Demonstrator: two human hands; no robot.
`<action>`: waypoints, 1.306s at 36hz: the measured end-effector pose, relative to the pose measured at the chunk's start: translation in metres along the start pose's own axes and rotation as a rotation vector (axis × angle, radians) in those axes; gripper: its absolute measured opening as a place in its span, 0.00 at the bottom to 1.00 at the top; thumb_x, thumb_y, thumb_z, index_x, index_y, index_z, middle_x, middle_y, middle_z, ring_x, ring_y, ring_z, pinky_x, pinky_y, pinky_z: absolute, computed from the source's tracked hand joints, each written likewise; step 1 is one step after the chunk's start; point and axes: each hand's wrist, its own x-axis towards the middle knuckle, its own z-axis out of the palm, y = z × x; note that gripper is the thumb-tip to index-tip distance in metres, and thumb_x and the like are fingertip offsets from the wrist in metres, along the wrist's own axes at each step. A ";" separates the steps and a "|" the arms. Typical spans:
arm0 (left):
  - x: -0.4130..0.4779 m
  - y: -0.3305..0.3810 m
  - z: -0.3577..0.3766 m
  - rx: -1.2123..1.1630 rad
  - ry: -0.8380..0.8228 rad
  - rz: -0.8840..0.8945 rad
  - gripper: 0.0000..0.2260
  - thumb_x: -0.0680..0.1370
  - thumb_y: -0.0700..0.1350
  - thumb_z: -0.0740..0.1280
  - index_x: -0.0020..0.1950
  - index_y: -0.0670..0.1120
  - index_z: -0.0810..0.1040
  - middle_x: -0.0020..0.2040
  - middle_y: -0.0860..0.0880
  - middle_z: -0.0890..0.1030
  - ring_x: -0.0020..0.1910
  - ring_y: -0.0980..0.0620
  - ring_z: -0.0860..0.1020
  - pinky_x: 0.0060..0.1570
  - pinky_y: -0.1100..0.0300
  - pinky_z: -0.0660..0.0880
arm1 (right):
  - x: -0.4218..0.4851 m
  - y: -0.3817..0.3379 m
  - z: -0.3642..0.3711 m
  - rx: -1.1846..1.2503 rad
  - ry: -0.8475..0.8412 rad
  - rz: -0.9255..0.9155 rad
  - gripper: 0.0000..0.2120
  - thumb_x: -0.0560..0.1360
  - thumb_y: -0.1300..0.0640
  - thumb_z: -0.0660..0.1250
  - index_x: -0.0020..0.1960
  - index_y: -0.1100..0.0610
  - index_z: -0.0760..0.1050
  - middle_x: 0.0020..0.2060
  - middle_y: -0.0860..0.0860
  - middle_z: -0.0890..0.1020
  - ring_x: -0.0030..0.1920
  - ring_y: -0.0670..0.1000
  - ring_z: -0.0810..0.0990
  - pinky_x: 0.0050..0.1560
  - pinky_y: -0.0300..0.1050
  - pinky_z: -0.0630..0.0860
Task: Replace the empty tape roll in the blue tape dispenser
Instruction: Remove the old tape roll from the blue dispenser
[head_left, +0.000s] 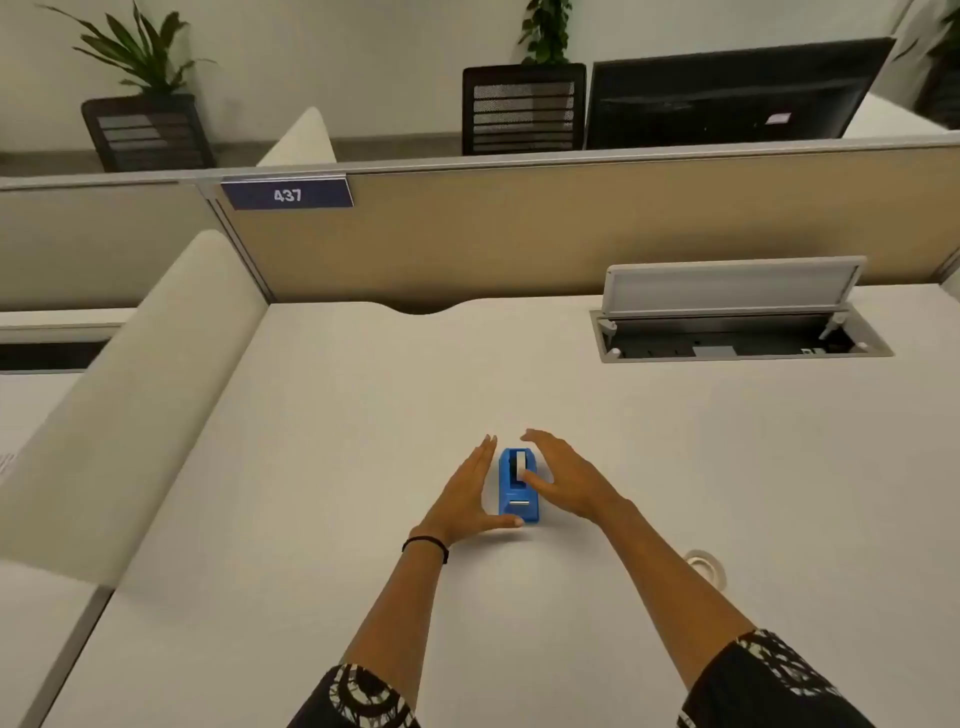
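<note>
A small, blocky blue tape dispenser (518, 487) of smooth plastic stands on the matte white desk (322, 415), with a pale roll in its top slot and a metal cutter at the near end. The left hand (464, 495) and right hand (563, 479) flank it, fingers spread, gripping nothing. A clear tape roll (706, 566) lies near, partly hidden by the right forearm. Behind, a tan partition (519, 234) carries a plate reading 437.
</note>
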 end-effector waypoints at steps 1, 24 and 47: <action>0.000 0.001 0.002 -0.030 -0.018 0.007 0.51 0.66 0.59 0.74 0.75 0.49 0.41 0.78 0.51 0.45 0.76 0.52 0.47 0.75 0.52 0.50 | 0.001 0.000 0.001 0.002 -0.002 0.001 0.25 0.77 0.48 0.61 0.71 0.52 0.60 0.71 0.50 0.66 0.69 0.52 0.66 0.65 0.47 0.66; 0.018 0.008 0.008 -0.050 -0.073 -0.056 0.48 0.67 0.53 0.75 0.75 0.48 0.45 0.77 0.47 0.54 0.76 0.45 0.48 0.72 0.42 0.38 | 0.017 -0.014 0.005 -0.257 -0.042 0.006 0.20 0.74 0.56 0.66 0.63 0.60 0.68 0.61 0.56 0.73 0.58 0.55 0.73 0.56 0.49 0.73; 0.022 0.000 0.012 -0.025 -0.088 -0.064 0.50 0.67 0.57 0.74 0.75 0.51 0.43 0.77 0.47 0.53 0.76 0.44 0.46 0.72 0.41 0.38 | 0.018 -0.026 -0.004 -0.184 -0.043 0.054 0.12 0.77 0.58 0.63 0.58 0.62 0.67 0.53 0.61 0.78 0.43 0.52 0.71 0.42 0.42 0.66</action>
